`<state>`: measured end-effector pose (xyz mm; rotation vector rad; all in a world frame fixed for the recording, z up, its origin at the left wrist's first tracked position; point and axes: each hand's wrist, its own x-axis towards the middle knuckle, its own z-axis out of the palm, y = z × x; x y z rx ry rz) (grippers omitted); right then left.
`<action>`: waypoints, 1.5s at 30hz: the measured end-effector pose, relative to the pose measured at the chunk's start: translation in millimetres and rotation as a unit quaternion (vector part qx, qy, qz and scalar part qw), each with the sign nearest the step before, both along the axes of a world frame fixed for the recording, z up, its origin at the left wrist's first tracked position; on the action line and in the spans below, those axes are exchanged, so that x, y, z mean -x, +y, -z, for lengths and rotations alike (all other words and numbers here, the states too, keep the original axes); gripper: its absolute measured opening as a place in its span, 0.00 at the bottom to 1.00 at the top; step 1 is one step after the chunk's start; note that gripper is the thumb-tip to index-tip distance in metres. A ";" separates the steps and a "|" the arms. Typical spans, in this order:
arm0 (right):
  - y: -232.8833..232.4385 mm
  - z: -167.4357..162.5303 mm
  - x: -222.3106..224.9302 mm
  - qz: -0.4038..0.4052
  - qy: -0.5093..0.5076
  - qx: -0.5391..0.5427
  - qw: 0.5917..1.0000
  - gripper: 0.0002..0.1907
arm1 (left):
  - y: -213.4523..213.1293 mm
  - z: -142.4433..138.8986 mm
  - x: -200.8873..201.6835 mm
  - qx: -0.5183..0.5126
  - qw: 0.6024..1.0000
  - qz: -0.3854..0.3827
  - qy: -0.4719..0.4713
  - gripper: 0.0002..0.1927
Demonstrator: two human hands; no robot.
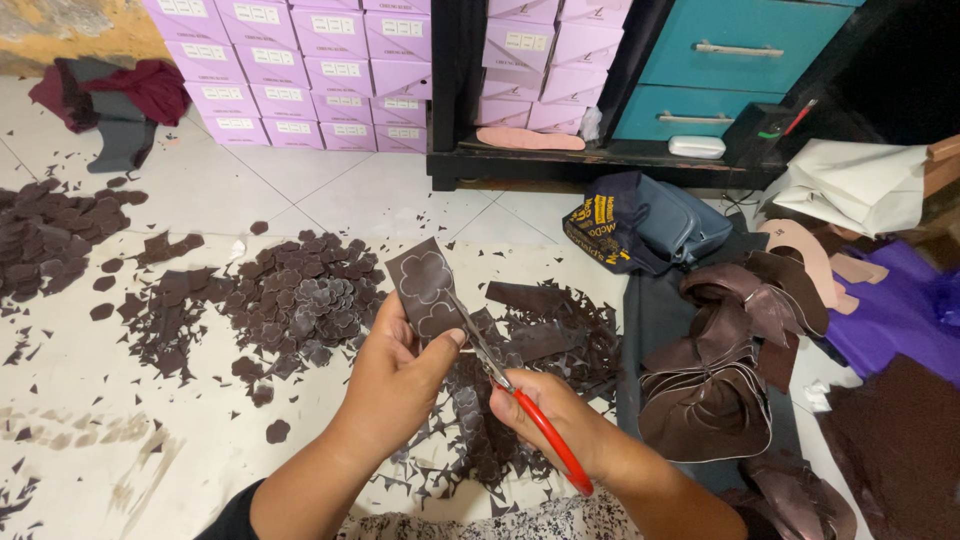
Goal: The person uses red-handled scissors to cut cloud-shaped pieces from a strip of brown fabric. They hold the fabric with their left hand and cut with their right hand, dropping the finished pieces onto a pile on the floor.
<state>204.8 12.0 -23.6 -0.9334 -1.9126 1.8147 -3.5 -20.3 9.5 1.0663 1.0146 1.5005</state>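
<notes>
My left hand [395, 375] pinches a strip of dark brown leather [424, 287] marked with pale flower outlines, held upright over the floor. My right hand [545, 412] grips red-handled scissors [520, 405], whose blades reach up to the strip's lower right edge near my left thumb. Below both hands lies a heap of dark offcuts [500, 430] and trimmed slivers.
A pile of cut brown flower shapes [300, 295] lies left of my hands, another pile [45, 230] at the far left. Folded brown leather sheets [715, 385] sit on the right, by a blue bag [650, 225]. Lilac boxes [300, 70] and a black shelf [600, 160] stand behind.
</notes>
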 end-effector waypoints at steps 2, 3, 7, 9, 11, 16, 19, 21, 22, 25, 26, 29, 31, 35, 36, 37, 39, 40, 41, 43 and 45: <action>1.0 0.8 1.0 -0.011 0.006 -0.033 0.999 0.24 | 0.1 -0.3 0.4 -0.001 1.000 0.004 0.001 0.26; 1.1 1.4 1.4 -0.016 0.008 -0.049 0.999 0.24 | 0.1 -0.2 0.5 0.000 1.000 0.006 -0.001 0.25; -1.2 3.8 1.8 -0.016 0.001 -0.073 0.997 0.24 | -0.4 1.4 0.4 0.011 1.000 0.011 0.003 0.22; -1.1 4.1 2.8 -0.006 -0.003 -0.065 0.998 0.24 | 0.9 2.0 -0.3 0.012 1.000 0.000 -0.001 0.22; -2.1 3.7 2.3 -0.006 0.011 -0.051 0.999 0.25 | 0.2 2.5 -0.8 0.017 1.000 -0.005 -0.004 0.22; 1.0 0.0 1.2 -0.013 0.006 -0.062 0.998 0.24 | 0.2 1.1 1.4 0.004 1.000 0.002 -0.007 0.22; 0.7 -0.9 0.3 -0.013 -0.015 -0.064 0.998 0.24 | -1.2 -0.5 2.8 -0.014 1.000 0.014 -0.003 0.21; 0.2 -0.7 0.6 -0.009 -0.026 -0.058 0.998 0.24 | -1.4 -1.8 3.1 0.000 1.000 0.012 0.001 0.22; -0.4 -0.3 0.9 -0.012 -0.015 -0.055 0.998 0.24 | -2.0 -2.1 2.6 0.009 1.000 0.012 0.003 0.22; 0.1 0.3 2.0 -0.023 -0.001 -0.090 0.996 0.25 | -2.3 -2.4 1.4 0.033 0.999 0.013 0.000 0.22; 0.7 0.0 1.5 -0.028 -0.007 -0.128 0.991 0.26 | -2.5 -2.0 0.8 0.030 0.999 0.014 -0.004 0.22; 1.4 -0.8 0.6 -0.025 -0.017 -0.122 0.992 0.28 | -1.4 0.4 0.3 0.029 1.000 0.010 -0.004 0.21; 1.8 -1.4 -0.3 -0.023 -0.021 -0.103 0.994 0.29 | 0.0 2.7 1.1 0.038 0.999 0.004 0.011 0.20; 3.9 -0.9 -1.0 -0.025 -0.023 -0.104 0.994 0.29 | 1.8 8.5 2.2 0.027 1.000 0.008 -0.008 0.18; 4.0 -0.4 -1.3 -0.023 -0.022 -0.102 0.994 0.29 | 2.2 9.7 2.4 0.031 0.999 0.007 -0.014 0.17; 4.1 0.3 -1.3 -0.027 -0.019 -0.100 0.994 0.29 | 2.4 10.7 2.7 0.035 0.999 0.006 -0.020 0.16; 5.5 1.1 -1.2 -0.035 -0.011 -0.099 0.994 0.29 | 2.8 11.9 3.4 0.031 0.999 0.006 -0.002 0.16; 5.6 1.5 -1.4 -0.034 -0.016 -0.103 0.994 0.29 | 2.8 12.1 3.5 0.030 1.000 0.006 0.007 0.16; 5.7 1.7 -1.7 -0.033 -0.020 -0.108 0.993 0.29 | 2.8 12.2 3.3 0.025 1.000 0.006 0.003 0.16; 5.9 2.2 -1.0 -0.028 -0.027 -0.099 0.994 0.28 | 2.3 11.9 3.1 0.014 1.000 0.006 -0.004 0.16; 4.4 2.8 0.2 -0.018 -0.034 -0.071 0.997 0.27 | 2.5 11.2 2.5 0.009 1.000 0.005 -0.005 0.17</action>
